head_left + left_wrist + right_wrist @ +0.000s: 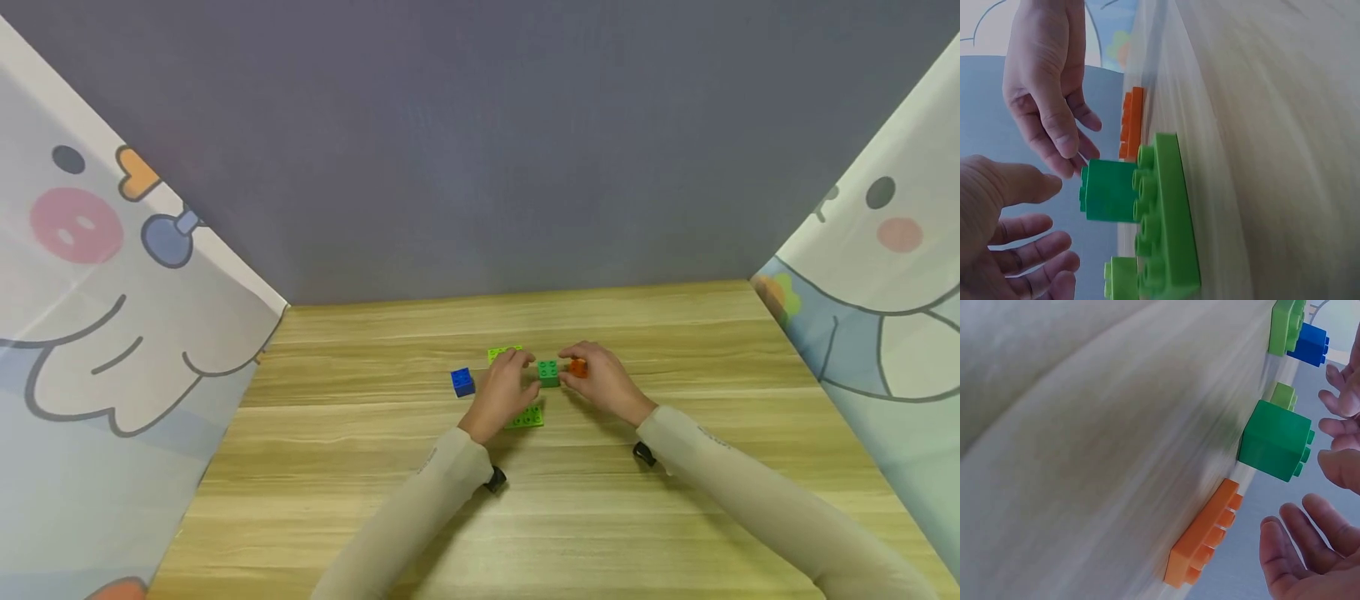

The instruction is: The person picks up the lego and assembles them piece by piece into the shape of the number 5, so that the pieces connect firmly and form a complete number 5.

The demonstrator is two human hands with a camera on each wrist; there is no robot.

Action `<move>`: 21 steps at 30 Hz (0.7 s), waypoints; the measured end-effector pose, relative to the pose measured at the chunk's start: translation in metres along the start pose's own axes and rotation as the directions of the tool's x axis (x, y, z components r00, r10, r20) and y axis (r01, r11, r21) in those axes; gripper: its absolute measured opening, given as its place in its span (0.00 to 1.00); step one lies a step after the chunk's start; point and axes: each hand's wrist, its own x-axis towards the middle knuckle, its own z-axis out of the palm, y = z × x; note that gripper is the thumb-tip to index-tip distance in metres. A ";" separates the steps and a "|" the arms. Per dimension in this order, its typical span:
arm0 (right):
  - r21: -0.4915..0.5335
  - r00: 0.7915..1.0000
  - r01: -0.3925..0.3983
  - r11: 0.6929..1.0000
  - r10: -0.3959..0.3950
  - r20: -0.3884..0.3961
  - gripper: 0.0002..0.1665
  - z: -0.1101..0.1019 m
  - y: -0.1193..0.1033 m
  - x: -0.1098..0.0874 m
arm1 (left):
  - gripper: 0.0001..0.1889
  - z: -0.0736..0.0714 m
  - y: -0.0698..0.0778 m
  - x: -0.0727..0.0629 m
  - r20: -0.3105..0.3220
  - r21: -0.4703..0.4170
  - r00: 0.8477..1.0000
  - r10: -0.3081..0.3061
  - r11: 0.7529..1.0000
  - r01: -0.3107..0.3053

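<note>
A dark green square building brick (548, 374) stands studs-up on the table between both hands. To its left my left hand (501, 392) hovers with spread, slightly bent fingers and holds nothing. On the other side my right hand (603, 383) is close to the brick, its thumb and fingers apart, as the right wrist view shows. Below that hand lies a flat orange brick (1202, 536), partly covered in the head view. One light green brick (1171, 212) is near my left wrist, and another light green brick (504, 351) lies beyond the left hand, partly hidden.
A blue brick (462, 382) rests to the left of the left hand. The wooden table (570, 517) meets a grey wall (480, 167) at the back. Cartoon-printed panels (82, 242) flank both sides.
</note>
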 end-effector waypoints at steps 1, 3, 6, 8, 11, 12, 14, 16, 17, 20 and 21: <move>0.001 1.000 0.001 1.000 -0.001 0.001 0.22 0.000 0.001 0.000 | 0.21 0.001 0.001 0.001 -0.002 0.003 1.000 -0.006 1.000 0.006; 0.005 1.000 0.006 1.000 -0.006 0.003 0.21 0.001 0.001 0.000 | 0.21 0.003 0.002 0.002 -0.005 0.013 1.000 -0.021 1.000 0.021; 0.005 1.000 0.020 1.000 -0.020 0.008 0.20 0.001 0.002 -0.001 | 0.21 0.006 0.003 0.003 -0.005 0.011 0.999 -0.041 0.999 0.041; 0.007 0.999 0.031 1.000 -0.031 0.009 0.19 0.001 0.002 0.000 | 0.20 0.006 0.004 0.004 -0.003 0.002 0.999 -0.047 0.999 0.047; 0.006 0.999 0.038 0.999 -0.038 0.017 0.18 0.001 0.002 -0.001 | 0.20 0.008 0.005 0.006 -0.002 -0.009 0.999 -0.054 0.999 0.054; 0.002 0.999 0.037 0.999 -0.037 0.020 0.18 0.001 0.002 -0.001 | 0.20 0.008 0.006 0.007 -0.003 -0.010 0.998 -0.057 0.998 0.057; -0.002 0.999 0.036 0.999 -0.036 0.030 0.18 0.001 0.003 -0.001 | 0.20 0.009 0.006 0.008 -0.003 -0.007 0.998 -0.065 0.998 0.065; -0.006 0.999 0.034 0.999 -0.034 0.041 0.17 0.001 0.003 0.000 | 0.20 0.009 0.007 0.009 0.000 -0.001 0.997 -0.075 0.997 0.075; -0.007 0.998 0.029 1.000 -0.028 0.047 0.17 0.001 0.004 0.000 | 0.20 0.010 0.007 0.009 0.004 0.002 0.997 -0.080 0.997 0.080; -0.003 0.998 0.004 1.000 -0.004 0.062 0.17 0.002 0.005 0.000 | 0.20 0.010 0.007 0.010 0.022 0.015 0.995 -0.099 0.995 0.099; -0.001 0.998 -0.004 1.000 0.004 0.065 0.17 0.002 0.005 0.000 | 0.20 0.011 0.007 0.011 0.027 0.017 0.994 -0.104 0.994 0.104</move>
